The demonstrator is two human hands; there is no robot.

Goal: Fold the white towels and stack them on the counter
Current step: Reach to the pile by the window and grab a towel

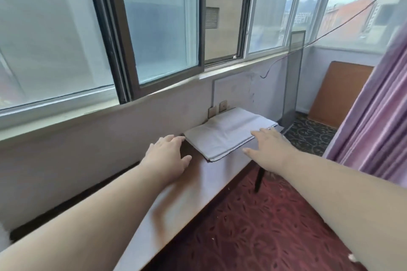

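Observation:
A folded white towel (pixel 229 132) lies flat on the far end of a narrow brown wooden counter (pixel 198 185) that runs under the window. Layered edges show along its near side. My left hand (pixel 167 156) hovers over the counter just left of the towel, fingers straight, fingertips almost at its left corner. My right hand (pixel 269 147) is stretched out at the towel's right near edge, fingers straight and spread, fingertips at or just over the cloth. Neither hand holds anything.
A wall with a window sill (pixel 99 112) borders the counter on the left. A purple curtain (pixel 374 121) hangs at the right. Red patterned carpet (pixel 264 226) lies below the counter. A grey panel (pixel 290 86) and an orange board (pixel 339 92) lean beyond the counter's far end.

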